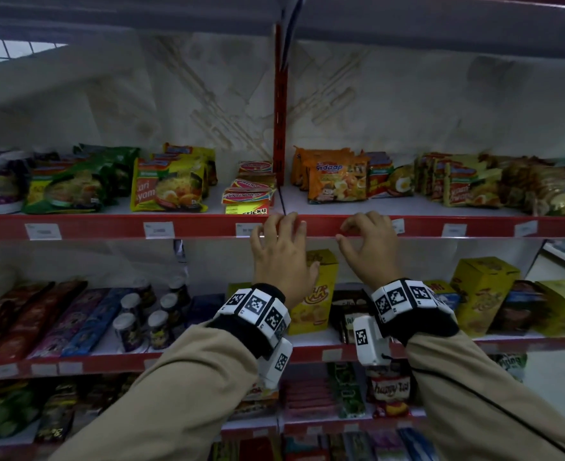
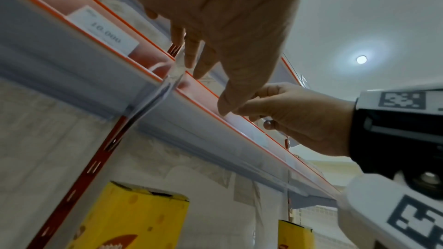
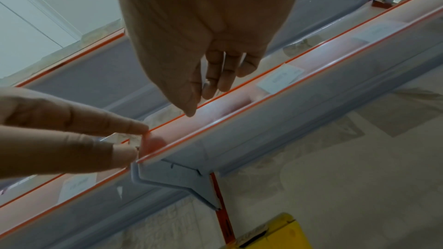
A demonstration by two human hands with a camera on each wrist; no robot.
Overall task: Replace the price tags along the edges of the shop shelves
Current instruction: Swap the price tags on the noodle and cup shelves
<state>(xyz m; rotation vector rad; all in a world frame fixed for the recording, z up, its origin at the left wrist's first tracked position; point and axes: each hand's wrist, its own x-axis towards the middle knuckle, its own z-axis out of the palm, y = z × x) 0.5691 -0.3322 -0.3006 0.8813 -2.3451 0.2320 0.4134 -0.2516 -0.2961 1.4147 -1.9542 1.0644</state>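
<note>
The price tags [image 1: 158,229] sit in the red shelf edge strip [image 1: 424,226], with one half hidden under my left hand [image 1: 279,251]. My right hand [image 1: 367,247] rests on the rail beside it. Neither grip holds anything; the fingers are loosely curled. I think a clumsy pull could crease a tag or pop the clear cover [image 2: 175,75] loose.
</note>
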